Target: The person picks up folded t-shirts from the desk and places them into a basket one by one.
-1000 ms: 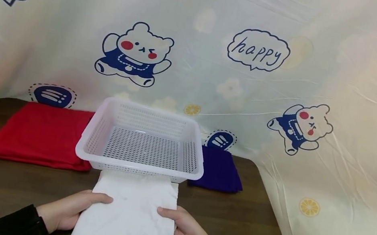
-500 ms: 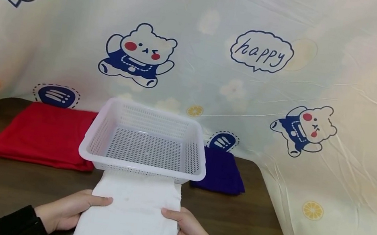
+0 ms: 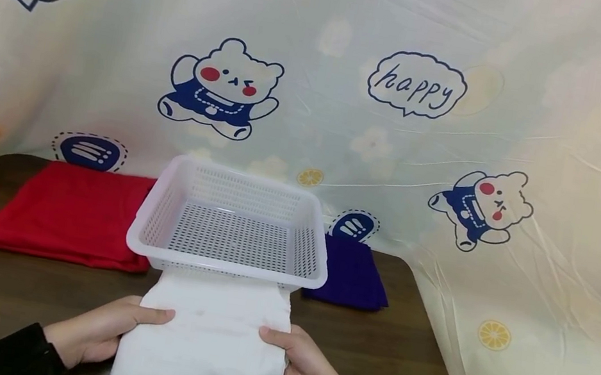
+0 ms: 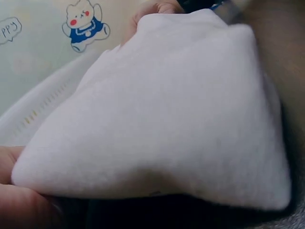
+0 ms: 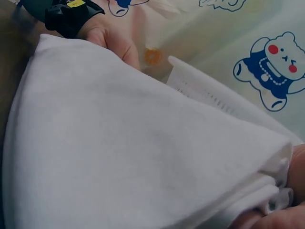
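A folded white cloth (image 3: 210, 342) lies between my two hands in front of the basket, its near end running past the bottom of the head view. My left hand (image 3: 107, 328) grips its left edge, thumb on top and fingers underneath, out of sight. On the opposite edge my right hand (image 3: 301, 356) holds the cloth the same way. Layers of fold show at the edge by the right fingers in the right wrist view. A white perforated plastic basket (image 3: 224, 265) stands just beyond the cloth's far end, with nothing inside it.
A folded red cloth (image 3: 69, 214) lies left of the basket, and a folded dark purple cloth (image 3: 353, 274) lies to its right. All are on a dark wooden table (image 3: 397, 357). A printed curtain (image 3: 315, 86) hangs behind the table's back edge.
Both hands keep their grip on the white cloth. The left hand has shifted slightly left and up; the cloth looks slightly wider between the hands. The basket and other cloths stay put.
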`<state>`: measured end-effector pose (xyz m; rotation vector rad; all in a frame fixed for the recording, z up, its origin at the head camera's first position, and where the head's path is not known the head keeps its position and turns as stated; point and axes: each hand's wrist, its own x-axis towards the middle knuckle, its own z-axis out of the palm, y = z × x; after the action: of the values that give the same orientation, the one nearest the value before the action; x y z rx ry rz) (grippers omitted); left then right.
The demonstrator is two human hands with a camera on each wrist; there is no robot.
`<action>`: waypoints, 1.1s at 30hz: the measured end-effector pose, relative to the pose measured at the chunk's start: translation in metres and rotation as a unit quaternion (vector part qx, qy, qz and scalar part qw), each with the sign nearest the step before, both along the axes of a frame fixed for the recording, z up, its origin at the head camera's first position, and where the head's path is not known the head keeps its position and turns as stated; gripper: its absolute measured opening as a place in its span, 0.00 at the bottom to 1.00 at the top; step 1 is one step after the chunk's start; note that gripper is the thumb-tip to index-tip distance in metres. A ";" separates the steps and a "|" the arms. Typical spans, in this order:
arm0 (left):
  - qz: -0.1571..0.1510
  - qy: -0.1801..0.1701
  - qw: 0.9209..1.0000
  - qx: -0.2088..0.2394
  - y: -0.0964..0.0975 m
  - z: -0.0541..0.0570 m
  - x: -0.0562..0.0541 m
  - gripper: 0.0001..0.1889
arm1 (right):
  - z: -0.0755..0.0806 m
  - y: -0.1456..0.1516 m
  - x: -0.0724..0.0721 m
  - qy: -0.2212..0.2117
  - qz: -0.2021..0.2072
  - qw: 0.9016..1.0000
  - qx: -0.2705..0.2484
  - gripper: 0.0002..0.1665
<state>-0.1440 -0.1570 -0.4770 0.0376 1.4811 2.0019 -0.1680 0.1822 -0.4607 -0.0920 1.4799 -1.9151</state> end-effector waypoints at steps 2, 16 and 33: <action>-0.004 0.009 1.000 0.004 -0.001 0.004 0.000 0.24 | 0.004 0.000 -0.001 0.006 0.002 1.000 -0.005 0.24; -0.031 0.043 0.998 0.030 -0.003 0.032 -0.002 0.30 | 0.028 0.008 0.000 0.019 0.023 0.999 -0.015 0.25; -0.029 0.062 0.998 0.005 -0.008 0.062 -0.004 0.34 | 0.047 0.007 0.000 0.050 0.031 0.997 -0.040 0.28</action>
<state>-0.1479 -0.1654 -0.4149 0.2107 1.5288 1.9904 -0.1678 0.1894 -0.4133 -0.2709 1.4488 -1.9449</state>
